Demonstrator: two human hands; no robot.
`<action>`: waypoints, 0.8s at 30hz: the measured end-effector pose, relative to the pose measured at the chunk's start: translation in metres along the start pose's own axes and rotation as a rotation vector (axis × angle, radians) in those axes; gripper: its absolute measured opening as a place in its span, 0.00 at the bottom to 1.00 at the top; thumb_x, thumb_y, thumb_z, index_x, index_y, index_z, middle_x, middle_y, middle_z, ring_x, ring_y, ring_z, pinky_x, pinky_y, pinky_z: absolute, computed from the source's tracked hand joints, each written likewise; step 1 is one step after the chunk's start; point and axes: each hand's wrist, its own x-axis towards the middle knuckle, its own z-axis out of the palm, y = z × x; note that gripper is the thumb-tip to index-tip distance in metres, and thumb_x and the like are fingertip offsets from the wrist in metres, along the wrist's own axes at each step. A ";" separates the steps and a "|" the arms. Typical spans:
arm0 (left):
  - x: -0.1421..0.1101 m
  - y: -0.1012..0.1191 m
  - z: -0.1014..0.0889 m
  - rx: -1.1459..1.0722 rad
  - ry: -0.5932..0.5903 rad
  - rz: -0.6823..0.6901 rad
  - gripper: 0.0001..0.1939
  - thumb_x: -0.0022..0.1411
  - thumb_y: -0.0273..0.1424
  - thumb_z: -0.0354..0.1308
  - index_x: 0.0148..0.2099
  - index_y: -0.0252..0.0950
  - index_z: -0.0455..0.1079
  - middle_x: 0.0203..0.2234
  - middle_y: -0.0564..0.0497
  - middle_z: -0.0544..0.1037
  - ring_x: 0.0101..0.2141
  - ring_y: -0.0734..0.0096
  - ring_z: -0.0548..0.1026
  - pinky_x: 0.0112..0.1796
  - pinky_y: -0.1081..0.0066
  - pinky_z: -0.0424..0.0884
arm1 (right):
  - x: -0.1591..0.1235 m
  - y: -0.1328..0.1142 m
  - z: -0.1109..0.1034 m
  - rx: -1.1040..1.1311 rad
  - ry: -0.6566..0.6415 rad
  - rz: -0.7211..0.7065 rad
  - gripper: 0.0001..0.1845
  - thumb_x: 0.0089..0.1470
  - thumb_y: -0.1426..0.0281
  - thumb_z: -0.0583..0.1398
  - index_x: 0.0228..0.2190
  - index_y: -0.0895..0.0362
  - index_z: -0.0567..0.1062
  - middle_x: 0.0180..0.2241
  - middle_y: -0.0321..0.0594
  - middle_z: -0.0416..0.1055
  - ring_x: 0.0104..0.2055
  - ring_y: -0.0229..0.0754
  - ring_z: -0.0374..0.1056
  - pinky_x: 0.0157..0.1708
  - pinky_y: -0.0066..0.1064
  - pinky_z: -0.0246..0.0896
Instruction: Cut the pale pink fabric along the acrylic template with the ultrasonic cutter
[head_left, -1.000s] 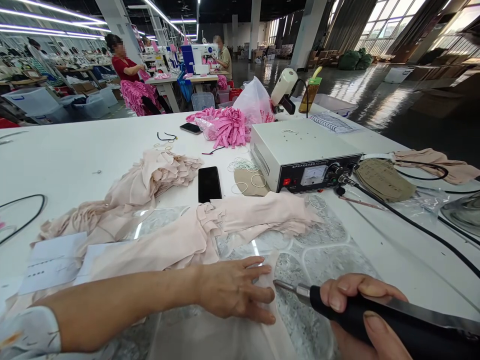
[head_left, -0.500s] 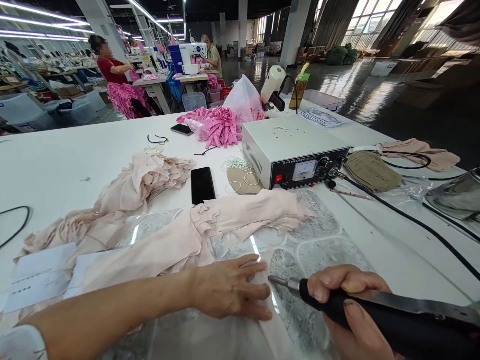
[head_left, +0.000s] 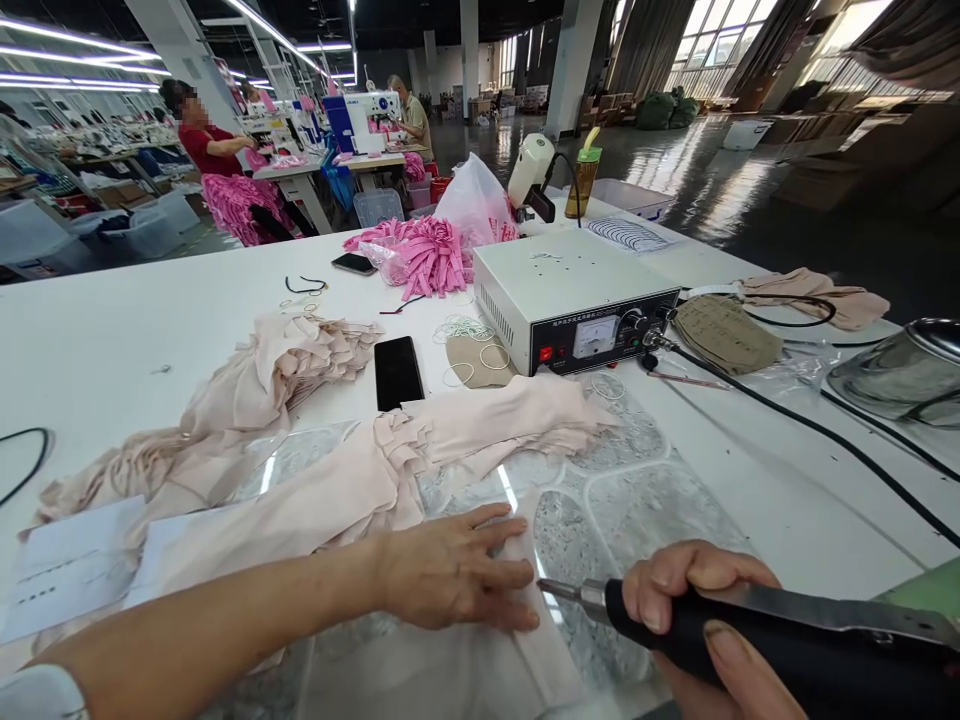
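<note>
My left hand (head_left: pixel 457 568) lies flat with fingers spread on a thin pale pink fabric piece (head_left: pixel 536 660). The fabric rests on a grey stone-patterned slab (head_left: pixel 637 500). My right hand (head_left: pixel 701 610) is wrapped round the black handle of a handheld ultrasonic tool (head_left: pixel 780 640). The tool's narrow metal tip points left, at the fabric's right edge, close to my left fingertips. Whether the tip touches the fabric I cannot tell. Just beyond my left hand lie stacked pale pink fabric pieces (head_left: pixel 502 420), and another bundle of them (head_left: pixel 277 370) sits farther left.
A grey control box (head_left: pixel 577 290) with a black cable stands behind the slab. Around it are a phone (head_left: pixel 398 372), pink strips (head_left: pixel 431 255), a drinking bottle (head_left: pixel 583 182), olive pattern pieces (head_left: pixel 727 335) and a metal pot (head_left: pixel 900 370). Two people sit at sewing machines beyond the table.
The tool tip has shifted a little towards me along the fabric's edge. My left hand keeps its place on the fabric. The whole view has turned slightly.
</note>
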 end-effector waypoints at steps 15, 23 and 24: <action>-0.001 0.000 0.000 0.022 -0.031 -0.005 0.15 0.70 0.29 0.47 0.53 0.44 0.71 0.49 0.51 0.73 0.56 0.49 0.63 0.58 0.50 0.57 | 0.001 0.007 -0.007 0.040 0.055 -0.007 0.05 0.56 0.66 0.58 0.35 0.53 0.69 0.27 0.35 0.64 0.23 0.35 0.63 0.23 0.31 0.66; -0.003 0.000 0.005 0.008 -0.002 -0.005 0.15 0.71 0.29 0.47 0.53 0.44 0.71 0.49 0.51 0.73 0.56 0.49 0.64 0.58 0.50 0.57 | 0.003 0.003 0.000 0.022 0.036 -0.018 0.03 0.57 0.66 0.58 0.35 0.52 0.70 0.27 0.35 0.65 0.23 0.36 0.63 0.23 0.32 0.67; -0.003 0.000 0.005 0.006 0.001 -0.006 0.15 0.71 0.29 0.47 0.53 0.44 0.71 0.49 0.51 0.73 0.56 0.48 0.64 0.58 0.50 0.57 | 0.003 0.003 0.001 0.018 0.030 -0.019 0.03 0.57 0.66 0.57 0.35 0.52 0.70 0.27 0.35 0.65 0.23 0.36 0.63 0.23 0.32 0.67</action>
